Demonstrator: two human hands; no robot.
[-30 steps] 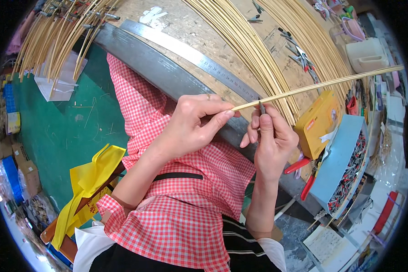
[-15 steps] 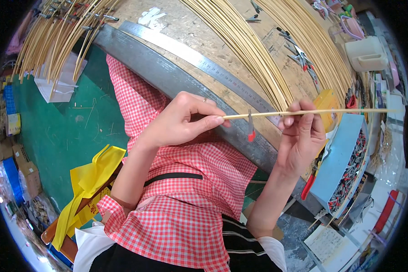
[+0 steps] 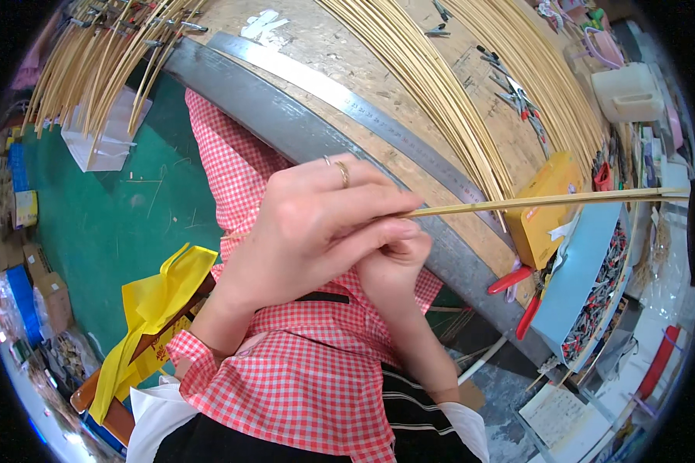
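Observation:
Thin bamboo strips (image 3: pixel 548 201), lying together like one rod, run from my fingers out to the right; their far end looks doubled. My left hand (image 3: pixel 309 224), with rings on it, pinches the near end between thumb and fingers. Tucked beneath and against it is my right hand (image 3: pixel 394 270), its fingers curled. What the right fingers grip is hidden behind the left hand. Both hands are in front of the grey metal beam (image 3: pixel 286 123) along the bench edge, above a red-checked apron (image 3: pixel 301 378).
Long bamboo strips (image 3: pixel 417 85) and a steel ruler (image 3: pixel 347 100) lie on the wooden bench. Small clips (image 3: pixel 517 96) are scattered there. To the right are a yellow box (image 3: pixel 544 212), red-handled pliers (image 3: pixel 529 316) and a blue box (image 3: pixel 587 270) of clips. Clipped strips (image 3: pixel 116 62) overhang at upper left.
My right hand has slid left along the bamboo to meet my left hand. The red-tipped clip hanging from the bamboo is no longer visible. The left hand has turned more over the end.

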